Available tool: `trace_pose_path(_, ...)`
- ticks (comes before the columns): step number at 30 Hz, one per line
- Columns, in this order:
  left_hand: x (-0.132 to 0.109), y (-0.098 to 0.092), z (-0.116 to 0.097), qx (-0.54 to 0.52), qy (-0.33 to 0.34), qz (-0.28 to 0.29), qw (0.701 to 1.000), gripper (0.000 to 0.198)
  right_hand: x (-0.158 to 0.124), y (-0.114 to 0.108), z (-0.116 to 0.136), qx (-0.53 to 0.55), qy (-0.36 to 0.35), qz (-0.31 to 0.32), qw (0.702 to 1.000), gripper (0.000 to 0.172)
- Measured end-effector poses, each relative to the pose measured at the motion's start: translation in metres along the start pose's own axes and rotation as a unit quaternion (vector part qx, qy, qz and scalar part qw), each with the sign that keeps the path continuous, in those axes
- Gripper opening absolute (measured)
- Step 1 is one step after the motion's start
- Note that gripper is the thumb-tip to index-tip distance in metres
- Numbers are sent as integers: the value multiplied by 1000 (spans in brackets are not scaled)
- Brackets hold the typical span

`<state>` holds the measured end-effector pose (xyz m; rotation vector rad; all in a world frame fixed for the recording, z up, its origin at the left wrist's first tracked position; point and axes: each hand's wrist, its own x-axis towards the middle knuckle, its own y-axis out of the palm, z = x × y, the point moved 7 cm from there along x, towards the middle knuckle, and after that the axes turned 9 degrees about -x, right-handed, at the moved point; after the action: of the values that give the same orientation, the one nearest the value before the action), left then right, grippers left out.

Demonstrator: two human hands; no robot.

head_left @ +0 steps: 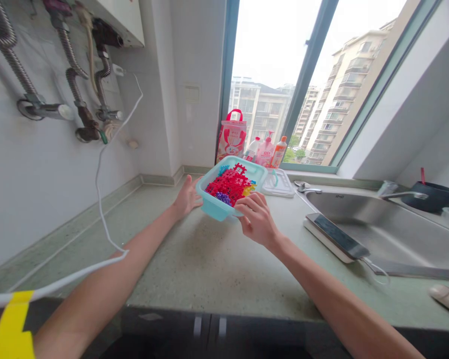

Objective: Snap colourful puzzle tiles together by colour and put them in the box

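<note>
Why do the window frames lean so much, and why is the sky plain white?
Head view: the wide lens bends the window frame and stretches both arms; the sky is overexposed; soft daylight leaves only a faint shadow on the counter under the turquoise box.

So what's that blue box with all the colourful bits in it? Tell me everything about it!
The box is a pale turquoise plastic tub, rectangular with rounded corners, with no lid on. It is tipped towards the camera, showing a heap of toy pieces, mostly red, some blue, yellow and purple. It is over the speckled countertop, near the window. The left hand lies against its left side; the right hand grips its near rim.
</note>
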<state>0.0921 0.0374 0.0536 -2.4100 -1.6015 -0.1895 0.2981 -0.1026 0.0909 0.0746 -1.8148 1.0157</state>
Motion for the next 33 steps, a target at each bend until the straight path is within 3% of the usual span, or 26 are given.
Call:
trace_pose_path(3,-11,19,-15,-146,-9,72,987,108,1,-5,9,37,-15,-4,999,21)
trace_pose_path(6,-18,29,-22,-183,-29,100,978,111,0,-5,10,68,-32,-2,997,20)
trace_pose_path(11,-14,23,-5,-207,-89,88,970,86,0,0,4,97,-34,13,995,20)
trace_pose_path(14,-8,20,5,-215,-96,84,968,85,2,-1,2,68,-33,30,997,20)
trace_pose_path(17,-5,21,9,-232,-89,83,965,82,2,-9,-9,8,-30,37,999,37)
trace_pose_path(20,-2,19,13,-262,-94,72,958,78,-6,-18,-44,-57,34,0,998,60)
trace_pose_path(24,3,13,21,-314,-88,62,943,66,-40,-12,-113,-152,188,-90,966,69)
trace_pose_path(28,4,13,29,-395,-100,77,910,57,-74,28,-174,-219,306,-21,926,71)
trace_pose_path(33,1,19,25,-422,-121,89,894,56,-80,66,-220,-276,353,91,890,70)
